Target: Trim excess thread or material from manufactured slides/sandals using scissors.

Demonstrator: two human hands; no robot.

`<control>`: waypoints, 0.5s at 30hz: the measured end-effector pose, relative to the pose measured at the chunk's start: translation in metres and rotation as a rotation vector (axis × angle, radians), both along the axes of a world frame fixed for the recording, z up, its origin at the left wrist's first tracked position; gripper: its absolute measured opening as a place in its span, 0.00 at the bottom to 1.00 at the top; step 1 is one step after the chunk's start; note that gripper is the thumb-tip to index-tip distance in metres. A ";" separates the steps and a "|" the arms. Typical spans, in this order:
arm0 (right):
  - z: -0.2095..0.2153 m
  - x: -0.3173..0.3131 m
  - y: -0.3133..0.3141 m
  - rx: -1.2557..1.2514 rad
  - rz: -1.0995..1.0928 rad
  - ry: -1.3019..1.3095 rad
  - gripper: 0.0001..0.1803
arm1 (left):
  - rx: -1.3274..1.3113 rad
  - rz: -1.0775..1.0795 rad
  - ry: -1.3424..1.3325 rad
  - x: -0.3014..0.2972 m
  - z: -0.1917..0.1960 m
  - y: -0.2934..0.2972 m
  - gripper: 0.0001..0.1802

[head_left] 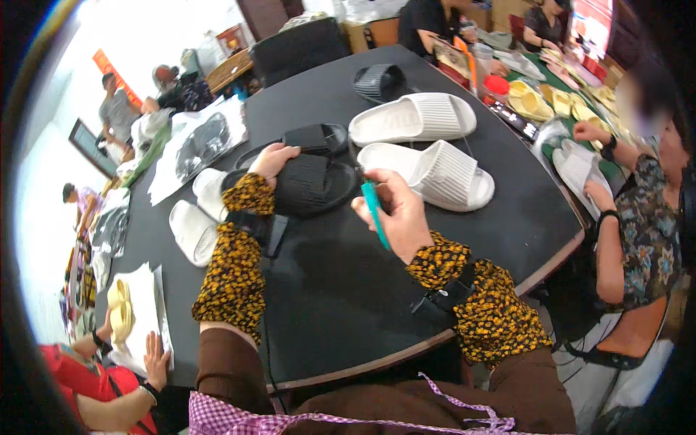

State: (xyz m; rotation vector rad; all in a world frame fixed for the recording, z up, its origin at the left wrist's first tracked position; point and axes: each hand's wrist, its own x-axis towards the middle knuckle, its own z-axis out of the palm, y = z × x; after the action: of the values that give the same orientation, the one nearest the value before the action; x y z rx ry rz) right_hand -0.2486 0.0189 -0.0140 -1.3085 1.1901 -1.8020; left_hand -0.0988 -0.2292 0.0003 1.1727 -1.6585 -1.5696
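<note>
My left hand (271, 162) grips a black ribbed slide slipper (315, 185) at its strap opening, the fingers closed and partly hidden. Just right of its toe, my right hand (399, 214) is closed around a slim tool with a teal handle (374, 214). A short dark tip points up toward the slippers; its exact kind is too small to tell. A second black slipper (312, 138) lies directly behind the held one. To the right rest two white ribbed slippers, one farther (417, 117) and one nearer (453, 177).
Another dark slipper (380, 82) lies at the back of the black table (348, 290). White slippers (194, 233) and plastic bags (203, 141) are on the left. At lower left a person's hands (154, 361) touch packaging near yellow slippers (119, 312); a person on the right handles a white slipper (578, 168).
</note>
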 end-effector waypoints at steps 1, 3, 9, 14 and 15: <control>0.001 0.003 0.000 0.027 -0.013 -0.020 0.21 | 0.006 0.136 -0.007 -0.003 -0.003 0.004 0.25; 0.002 0.006 -0.002 0.029 -0.063 0.002 0.20 | 0.030 0.098 0.119 0.000 -0.002 0.011 0.16; 0.003 0.006 -0.002 0.043 -0.043 -0.047 0.20 | 0.024 0.105 0.212 0.014 0.000 0.047 0.11; 0.008 0.004 0.004 0.054 -0.006 -0.059 0.21 | -0.220 -0.004 0.490 0.028 0.026 0.119 0.19; 0.009 0.003 0.006 0.072 0.023 -0.054 0.21 | -0.220 0.023 0.490 0.033 0.032 0.133 0.20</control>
State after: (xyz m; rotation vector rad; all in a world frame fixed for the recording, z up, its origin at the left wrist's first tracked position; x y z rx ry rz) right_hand -0.2457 0.0251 -0.0050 -1.2203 1.1944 -1.7516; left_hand -0.0661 -0.0963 0.0327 0.6268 -1.4345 -1.4676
